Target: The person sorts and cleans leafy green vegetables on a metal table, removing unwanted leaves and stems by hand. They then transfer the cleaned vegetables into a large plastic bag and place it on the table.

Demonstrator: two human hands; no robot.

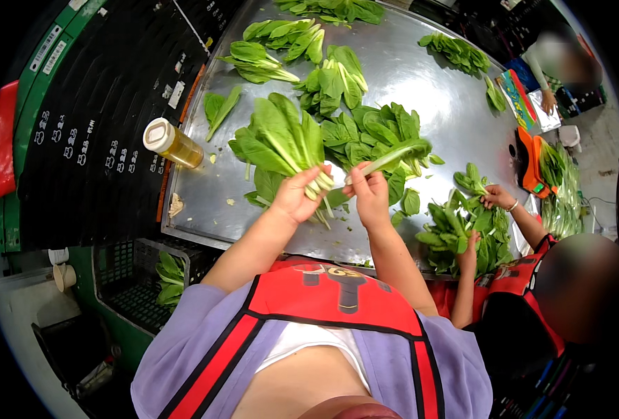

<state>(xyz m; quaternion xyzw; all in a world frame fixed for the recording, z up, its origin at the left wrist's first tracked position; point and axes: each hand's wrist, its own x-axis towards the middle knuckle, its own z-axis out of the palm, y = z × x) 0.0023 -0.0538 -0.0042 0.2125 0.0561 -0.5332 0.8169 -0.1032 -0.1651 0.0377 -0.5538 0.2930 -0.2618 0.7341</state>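
My left hand [300,196] grips a bunch of leafy greens [283,139] by its pale stems, with the leaves fanned away from me. In my right hand [368,194] is a single leafy stalk [398,156], pinched near its cut end and pointing up to the right. The two hands are close together but apart, above the steel table [204,201]. Just beyond my right hand lies a loose pile of greens [380,125]. More leaves lie beneath the held bunch, partly hidden by it and my left hand.
Separate bunches of greens [259,60] lie at the table's far side. A lidded bottle of yellowish liquid [176,144] leans at the left edge, beside stacked black crates [100,120]. To my right, a co-worker's hands [498,198] handle more greens. An orange device [532,162] stands at the right edge.
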